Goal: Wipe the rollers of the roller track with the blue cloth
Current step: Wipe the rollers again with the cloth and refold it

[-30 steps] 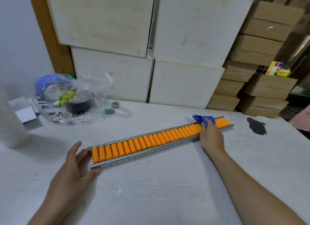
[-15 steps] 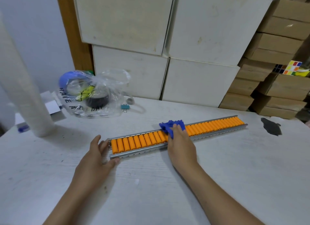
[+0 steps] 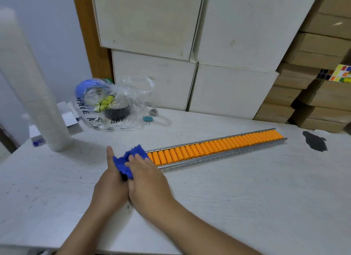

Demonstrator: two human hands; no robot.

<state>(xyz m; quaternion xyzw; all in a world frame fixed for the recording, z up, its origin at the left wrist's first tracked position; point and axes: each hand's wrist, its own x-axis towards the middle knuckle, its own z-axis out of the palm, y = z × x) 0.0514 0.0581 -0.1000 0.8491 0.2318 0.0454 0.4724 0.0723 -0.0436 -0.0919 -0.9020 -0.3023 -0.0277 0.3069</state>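
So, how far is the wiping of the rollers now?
The blue cloth has travelled from the track's far right end to its left end within the last second, so one full pass looks done. In hand: the right hand presses the cloth there, and the left hand is against it. Whether the orange rollers need another pass cannot be judged.

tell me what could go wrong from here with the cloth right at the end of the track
1. The blue cloth is bunched over the near end of the roller track, between the left hand and right hand; it might snag on the metal rail's end.
2. The cloth hides the near end, so whether the left hand braces the track is unclear; a push might slide it toward the dark stain.
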